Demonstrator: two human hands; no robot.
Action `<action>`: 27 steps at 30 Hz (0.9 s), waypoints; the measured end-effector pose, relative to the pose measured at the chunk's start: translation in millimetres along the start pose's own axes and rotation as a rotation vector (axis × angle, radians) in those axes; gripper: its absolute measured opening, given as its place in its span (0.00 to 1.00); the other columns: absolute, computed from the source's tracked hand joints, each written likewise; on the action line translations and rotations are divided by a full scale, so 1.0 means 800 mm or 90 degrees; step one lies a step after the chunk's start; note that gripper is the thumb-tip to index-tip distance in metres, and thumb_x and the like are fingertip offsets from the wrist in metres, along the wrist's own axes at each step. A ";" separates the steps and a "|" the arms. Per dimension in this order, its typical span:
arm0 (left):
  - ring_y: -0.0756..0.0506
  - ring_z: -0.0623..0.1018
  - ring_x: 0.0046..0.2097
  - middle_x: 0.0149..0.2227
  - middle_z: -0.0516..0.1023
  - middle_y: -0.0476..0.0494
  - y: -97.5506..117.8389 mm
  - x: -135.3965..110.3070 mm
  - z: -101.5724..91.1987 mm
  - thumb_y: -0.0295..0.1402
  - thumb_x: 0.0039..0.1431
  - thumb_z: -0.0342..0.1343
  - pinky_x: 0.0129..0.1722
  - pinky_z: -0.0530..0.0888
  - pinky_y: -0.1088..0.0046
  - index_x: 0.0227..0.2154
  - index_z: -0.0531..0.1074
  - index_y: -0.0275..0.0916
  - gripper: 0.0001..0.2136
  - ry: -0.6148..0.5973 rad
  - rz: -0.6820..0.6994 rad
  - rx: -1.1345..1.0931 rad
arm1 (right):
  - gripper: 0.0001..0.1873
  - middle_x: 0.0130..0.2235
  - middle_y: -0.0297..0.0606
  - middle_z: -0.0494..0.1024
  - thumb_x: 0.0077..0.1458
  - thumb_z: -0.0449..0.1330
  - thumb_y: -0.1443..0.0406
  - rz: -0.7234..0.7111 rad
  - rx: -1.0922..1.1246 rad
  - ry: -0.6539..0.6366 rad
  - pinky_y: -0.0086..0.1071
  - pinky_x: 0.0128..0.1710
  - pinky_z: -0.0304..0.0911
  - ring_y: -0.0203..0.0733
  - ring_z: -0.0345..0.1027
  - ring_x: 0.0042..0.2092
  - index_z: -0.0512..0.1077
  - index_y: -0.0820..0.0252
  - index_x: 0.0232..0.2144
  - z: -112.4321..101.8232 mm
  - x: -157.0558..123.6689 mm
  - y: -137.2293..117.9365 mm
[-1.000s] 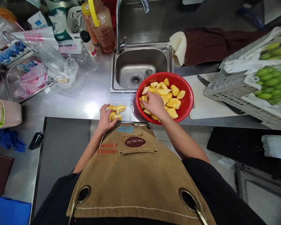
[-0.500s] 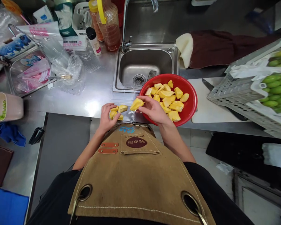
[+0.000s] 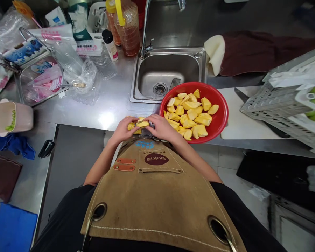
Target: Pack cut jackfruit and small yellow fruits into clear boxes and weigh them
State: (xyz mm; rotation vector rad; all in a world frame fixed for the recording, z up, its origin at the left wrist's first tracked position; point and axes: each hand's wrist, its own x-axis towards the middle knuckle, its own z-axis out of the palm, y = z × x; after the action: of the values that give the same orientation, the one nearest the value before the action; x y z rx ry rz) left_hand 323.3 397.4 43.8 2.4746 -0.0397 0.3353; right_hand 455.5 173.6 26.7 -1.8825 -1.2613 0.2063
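Note:
A clear plastic box (image 3: 140, 115) lies at the counter's front edge with yellow fruit pieces (image 3: 139, 124) in it. My left hand (image 3: 124, 130) is curled over the box's left side, its fingers on the pieces. My right hand (image 3: 160, 126) reaches in from the right, fingers bent on a fruit piece in the box. Just to the right stands a red bowl (image 3: 220, 105) holding several more yellow fruit pieces (image 3: 190, 113).
A steel sink (image 3: 170, 73) with a tap is behind the box. Bottles (image 3: 126, 28), plastic bags (image 3: 78, 75) and a wire basket (image 3: 34, 78) crowd the back left. A white cutting board (image 3: 241, 122) with a knife and a crate of green fruit (image 3: 291, 98) are right. A pink cup (image 3: 10, 117) stands far left.
My right hand lifted a yellow fruit piece out of the red bowl and carried it left into the clear box. My left hand stayed on the box.

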 end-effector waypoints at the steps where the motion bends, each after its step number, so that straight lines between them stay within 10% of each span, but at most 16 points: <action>1: 0.37 0.82 0.56 0.53 0.85 0.37 -0.007 -0.001 -0.002 0.43 0.72 0.62 0.59 0.80 0.53 0.55 0.78 0.43 0.15 0.031 -0.007 0.023 | 0.13 0.52 0.51 0.84 0.68 0.61 0.68 0.006 -0.065 -0.024 0.49 0.59 0.70 0.56 0.75 0.55 0.80 0.61 0.53 0.000 0.002 -0.002; 10: 0.33 0.72 0.69 0.64 0.71 0.29 -0.055 -0.015 0.032 0.42 0.73 0.58 0.67 0.75 0.46 0.65 0.67 0.43 0.22 0.158 -0.082 0.061 | 0.22 0.54 0.58 0.80 0.69 0.51 0.77 0.126 -0.368 -0.257 0.40 0.45 0.68 0.55 0.80 0.49 0.75 0.70 0.60 0.011 0.027 -0.027; 27: 0.31 0.67 0.72 0.66 0.62 0.28 -0.053 -0.016 0.062 0.41 0.72 0.59 0.72 0.69 0.42 0.63 0.67 0.43 0.21 0.164 -0.109 0.003 | 0.21 0.56 0.61 0.80 0.70 0.53 0.77 0.131 -0.361 -0.282 0.41 0.50 0.76 0.58 0.82 0.55 0.77 0.69 0.60 0.004 0.033 -0.030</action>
State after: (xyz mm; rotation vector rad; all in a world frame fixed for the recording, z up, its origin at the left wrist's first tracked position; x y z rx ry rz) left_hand 327.0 400.8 -22.6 2.3994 0.2786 0.5759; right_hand 449.8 200.2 49.6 -2.5582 -1.5282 0.4283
